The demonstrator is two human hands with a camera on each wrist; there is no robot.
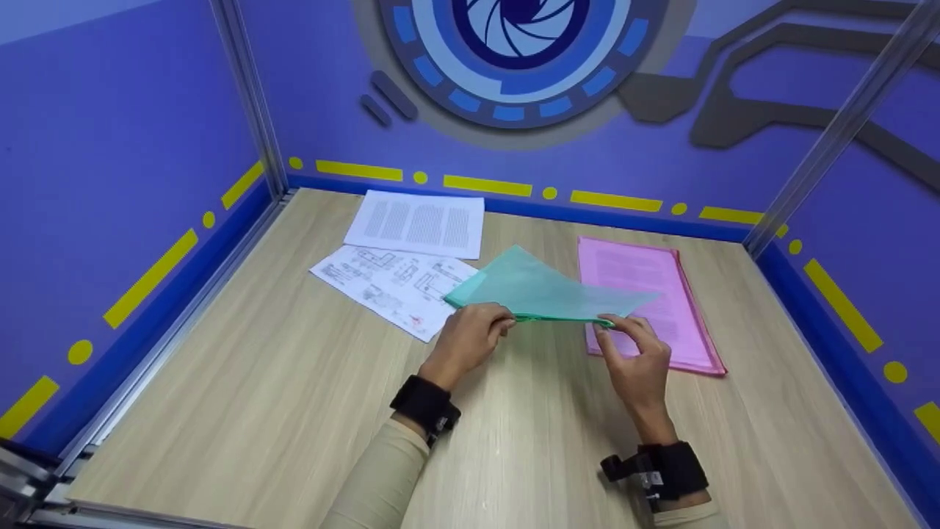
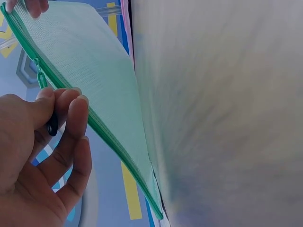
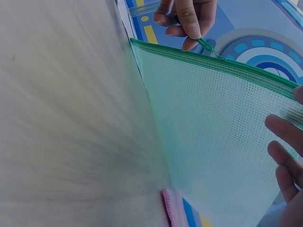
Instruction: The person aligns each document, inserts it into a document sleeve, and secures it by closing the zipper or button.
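A translucent green mesh zip pouch (image 1: pixel 536 283) is tilted up over the middle of the table, its zipped edge towards me. With thumb and fingertips my left hand (image 1: pixel 470 334) pinches the green zipper pull (image 2: pixel 41 78), whose dark end shows below those fingers in the left wrist view. The slider sits partway along the green zipper (image 3: pixel 255 71). At the zipper's right end, my right hand (image 1: pixel 639 356) pinches the pouch edge between thumb and fingers. The pouch's left part overlaps a sheet with drawings (image 1: pixel 400 283) in the head view.
Behind that sheet lies a page of printed text (image 1: pixel 418 220). On the right, partly behind the pouch and right hand, is a pink zip pouch (image 1: pixel 690 342) with a printed page inside. Blue walls (image 1: pixel 147 184) and metal posts (image 1: pixel 253 95) border the wooden table (image 1: pixel 257 382).
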